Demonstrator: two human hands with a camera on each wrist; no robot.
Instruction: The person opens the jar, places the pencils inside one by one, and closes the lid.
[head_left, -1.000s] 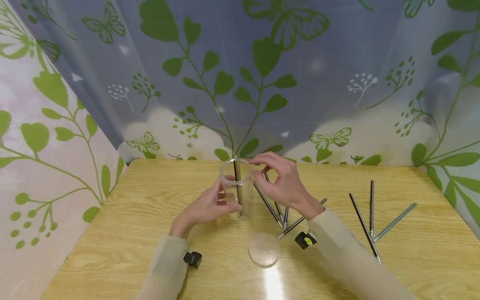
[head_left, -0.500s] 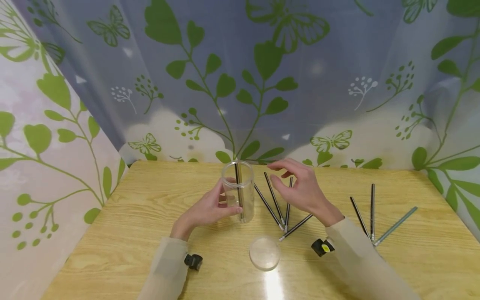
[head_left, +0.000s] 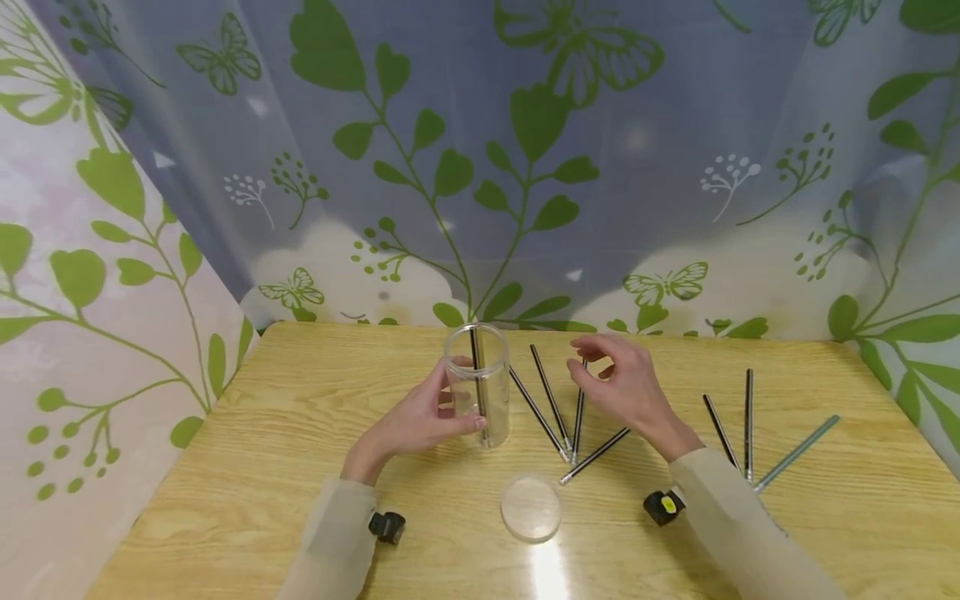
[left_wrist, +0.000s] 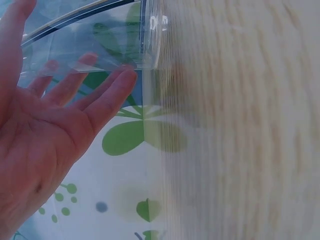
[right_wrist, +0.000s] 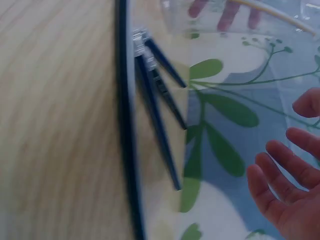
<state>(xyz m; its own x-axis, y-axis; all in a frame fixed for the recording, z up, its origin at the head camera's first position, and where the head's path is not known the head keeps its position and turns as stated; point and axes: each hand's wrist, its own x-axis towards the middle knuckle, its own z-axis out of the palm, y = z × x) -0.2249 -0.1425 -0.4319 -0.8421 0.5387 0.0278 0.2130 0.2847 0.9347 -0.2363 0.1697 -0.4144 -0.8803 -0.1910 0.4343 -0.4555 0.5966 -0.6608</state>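
- Evidently, the left hand (head_left: 420, 417) serves as a brace: its thumb lies across the near side of the clear container (head_left: 497, 408) and its fingers wrap behind, a grip that probably keeps a light, smooth vessel from tipping or sliding.
- The container has its mouth upward, near the middle of the table (head_left: 240, 475), which leaves its opening within easy reach of both hands. Whether its base bears fully on the wood, I cannot tell.
- Inside it, a dark pencil (head_left: 479, 392) stands nearly upright, seen through the wall; the container itself seems to be what holds it up. Reflections make it hard to say whether a second one stands there.
- The right hand (head_left: 618, 379) grasps nothing. Its fingers and thumb curve loosely with a gap between them, as the right wrist view confirms, and it hangs over the far ends of some pencils, a posture suited to pinching something thin.
- Beneath and beside it, four dark pencils (head_left: 551, 396) fan out, pale ends gathered together, far ends spread apart, which likely makes each easier to single out.
- Farther right, two more dark pencils (head_left: 748, 425) and a teal pencil (head_left: 798, 452) form a similar fan.
- A clear round disc (head_left: 531, 508), perhaps the lid, lies flat toward the person, apart from the container, whose mouth is uncovered.
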